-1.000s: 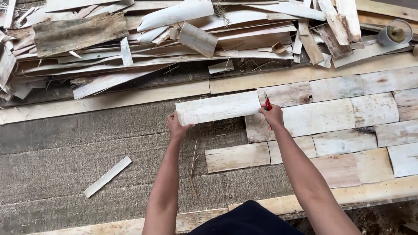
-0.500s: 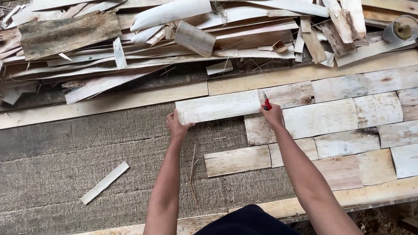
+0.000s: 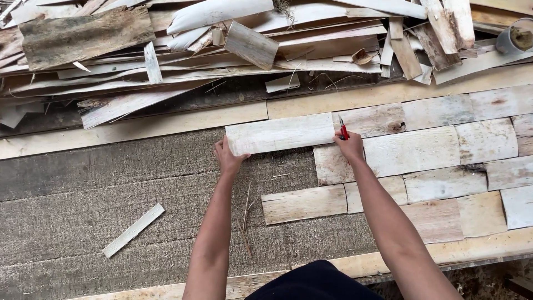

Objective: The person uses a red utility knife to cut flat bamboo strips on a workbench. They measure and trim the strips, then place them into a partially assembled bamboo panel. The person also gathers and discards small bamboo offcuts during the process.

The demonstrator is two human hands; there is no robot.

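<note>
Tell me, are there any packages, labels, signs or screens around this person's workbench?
None in view: only pale wood pieces, scrap strips and a grey cup-like container at the top right corner, with no label showing.

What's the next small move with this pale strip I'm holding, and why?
Probably draw the red knife in the right hand across the pale strip, since the left hand pins its other end and the blade sits where it meets the laid pieces.
</note>
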